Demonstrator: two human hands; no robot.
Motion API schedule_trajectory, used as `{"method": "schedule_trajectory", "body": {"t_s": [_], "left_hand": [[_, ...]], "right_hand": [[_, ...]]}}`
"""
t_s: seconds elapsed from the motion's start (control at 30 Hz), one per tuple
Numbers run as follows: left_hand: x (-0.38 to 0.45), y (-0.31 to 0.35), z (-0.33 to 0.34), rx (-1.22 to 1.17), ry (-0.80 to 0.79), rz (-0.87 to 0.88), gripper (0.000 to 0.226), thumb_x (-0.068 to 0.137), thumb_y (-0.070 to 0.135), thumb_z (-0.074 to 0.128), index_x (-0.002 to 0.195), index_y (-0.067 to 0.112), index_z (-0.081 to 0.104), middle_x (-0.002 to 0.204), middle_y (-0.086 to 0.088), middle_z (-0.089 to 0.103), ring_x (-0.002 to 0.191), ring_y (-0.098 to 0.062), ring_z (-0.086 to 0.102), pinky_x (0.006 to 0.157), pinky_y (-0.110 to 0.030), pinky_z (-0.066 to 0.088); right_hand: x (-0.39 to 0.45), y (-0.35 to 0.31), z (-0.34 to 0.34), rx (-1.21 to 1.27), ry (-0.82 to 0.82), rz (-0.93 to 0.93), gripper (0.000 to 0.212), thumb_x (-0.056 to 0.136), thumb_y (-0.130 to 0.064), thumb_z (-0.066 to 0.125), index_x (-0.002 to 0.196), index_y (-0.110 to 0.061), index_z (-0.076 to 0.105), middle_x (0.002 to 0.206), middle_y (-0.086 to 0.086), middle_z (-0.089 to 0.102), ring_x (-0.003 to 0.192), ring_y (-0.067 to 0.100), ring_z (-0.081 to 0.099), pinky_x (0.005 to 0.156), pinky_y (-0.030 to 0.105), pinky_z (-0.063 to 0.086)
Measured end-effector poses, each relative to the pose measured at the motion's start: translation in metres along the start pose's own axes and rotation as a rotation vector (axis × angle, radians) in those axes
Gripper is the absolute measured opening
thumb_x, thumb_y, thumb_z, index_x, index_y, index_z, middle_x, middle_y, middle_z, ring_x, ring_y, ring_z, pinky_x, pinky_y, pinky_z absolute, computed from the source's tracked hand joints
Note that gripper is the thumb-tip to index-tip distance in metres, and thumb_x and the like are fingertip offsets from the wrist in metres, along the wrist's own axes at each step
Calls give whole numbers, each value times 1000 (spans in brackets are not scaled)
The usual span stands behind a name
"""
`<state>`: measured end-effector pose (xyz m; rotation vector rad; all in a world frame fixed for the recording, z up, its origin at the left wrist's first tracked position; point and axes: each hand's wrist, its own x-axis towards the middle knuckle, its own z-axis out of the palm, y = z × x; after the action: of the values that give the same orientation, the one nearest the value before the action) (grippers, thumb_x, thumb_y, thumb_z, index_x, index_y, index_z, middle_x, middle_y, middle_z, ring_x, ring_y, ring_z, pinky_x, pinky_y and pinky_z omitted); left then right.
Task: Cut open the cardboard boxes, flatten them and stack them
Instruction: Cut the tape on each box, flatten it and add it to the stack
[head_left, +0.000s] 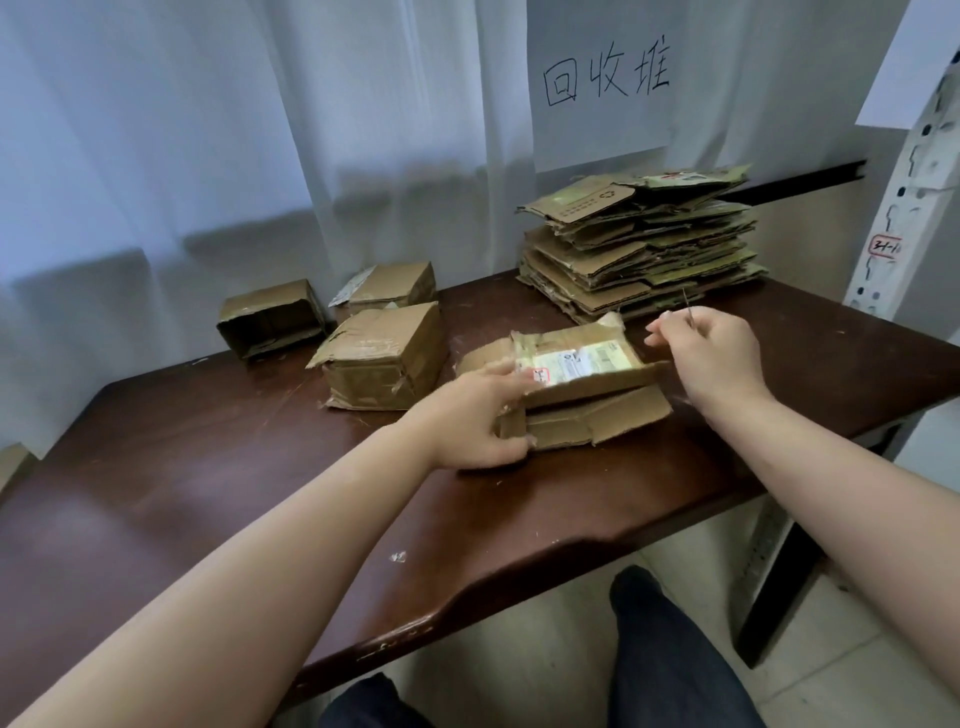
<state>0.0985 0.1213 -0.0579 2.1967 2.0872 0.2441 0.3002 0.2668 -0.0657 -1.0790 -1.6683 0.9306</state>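
Three boxes still whole at the back left of the desk (208, 467): an open-ended box (270, 318), a taped box (382, 356) in front, a far box (395, 283) behind it. Parked out of the working lane, presumably queued for their turn. Centre stage, a half-collapsed box (571, 384), label up, flaps splayed toward the near edge. Left hand (480, 421) clamped on its left end, fingers curled over the top and thumb underneath, likely pinning it so it cannot skid. Right hand (711, 353) just off the right corner, not touching cardboard, fingers pinched round a thin blade (687, 307) pointing up and away, probably kept clear of the steadying hand between cuts. Far right, under a handwritten paper sign (602, 78), a tall flattened stack (644, 249), close enough for a short slide once this one lies flat. Plenty stacked, roughly four to go.
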Motion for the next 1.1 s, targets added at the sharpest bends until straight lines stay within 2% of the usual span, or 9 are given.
{"method": "schedule_trajectory", "body": {"t_s": [0.1, 0.17, 0.27, 0.33, 0.43, 0.53, 0.67, 0.87, 1.1], "left_hand": [[2, 0, 11, -111, -42, -32, 77, 81, 75, 46, 135, 21, 56, 143, 0, 50, 136, -13, 41, 114, -32, 31], [6, 2, 8, -321, 69, -117, 65, 92, 66, 34, 112, 16, 71, 114, -7, 69, 109, -15, 62, 99, -32, 45], [17, 1, -1, -381, 252, -187, 48, 98, 50, 41, 93, 15, 73, 82, 1, 67, 76, -9, 61, 74, -27, 47], [27, -3, -2, -261, 259, -167, 33, 91, 49, 57, 100, 20, 70, 100, 1, 62, 90, -8, 58, 83, -28, 45], [35, 0, 7, -157, 101, -173, 66, 80, 58, 64, 134, 22, 50, 138, -5, 42, 126, -18, 42, 106, -34, 37], [39, 7, 17, -133, 33, -169, 93, 82, 62, 60, 152, 16, 20, 158, -7, 18, 145, -23, 17, 117, -37, 21], [45, 2, 22, 16, -85, -262, 106, 82, 74, 44, 154, 12, -2, 162, -8, -5, 148, -24, -11, 118, -50, 0], [47, -1, 34, 119, -127, -275, 125, 60, 90, 20, 154, 13, -6, 162, -9, -7, 149, -23, -9, 119, -52, 3], [52, 0, 36, 116, -114, -304, 122, 63, 91, 28, 155, 16, -1, 162, -7, -3, 149, -24, -7, 118, -55, 5]], "right_hand": [[5, -3, -4, -151, 19, -57, 29, 94, -27, 50, 87, -8, 71, 91, 8, 70, 90, 24, 61, 72, 30, 42], [10, -7, -6, -274, -2, -94, 28, 97, -23, 45, 96, -15, 72, 99, 4, 70, 97, 23, 60, 80, 32, 43], [22, -18, -2, -397, -90, -147, 32, 101, -23, 38, 113, -17, 67, 113, 4, 67, 108, 25, 58, 91, 36, 44], [31, -31, 5, -443, -167, -189, 36, 102, -28, 35, 115, -16, 66, 113, 5, 67, 105, 28, 60, 93, 42, 46], [38, -39, 20, -548, -335, -242, 36, 102, -34, 35, 112, -18, 65, 114, 7, 64, 111, 27, 55, 93, 43, 45], [33, -25, 38, -731, -546, -238, 34, 102, -37, 35, 127, -27, 56, 141, 11, 44, 133, 30, 37, 103, 44, 37], [19, 7, 52, -816, -687, -296, 49, 101, -25, 38, 149, -20, 29, 159, 6, 17, 148, 22, 5, 118, 37, 13], [16, 15, 56, -892, -664, -321, 58, 101, -23, 36, 153, -16, 13, 161, 6, 8, 148, 20, 2, 118, 32, 7], [13, 17, 57, -847, -622, -337, 59, 97, -18, 37, 152, -16, 18, 160, 7, 13, 148, 21, 5, 117, 32, 8]]}}
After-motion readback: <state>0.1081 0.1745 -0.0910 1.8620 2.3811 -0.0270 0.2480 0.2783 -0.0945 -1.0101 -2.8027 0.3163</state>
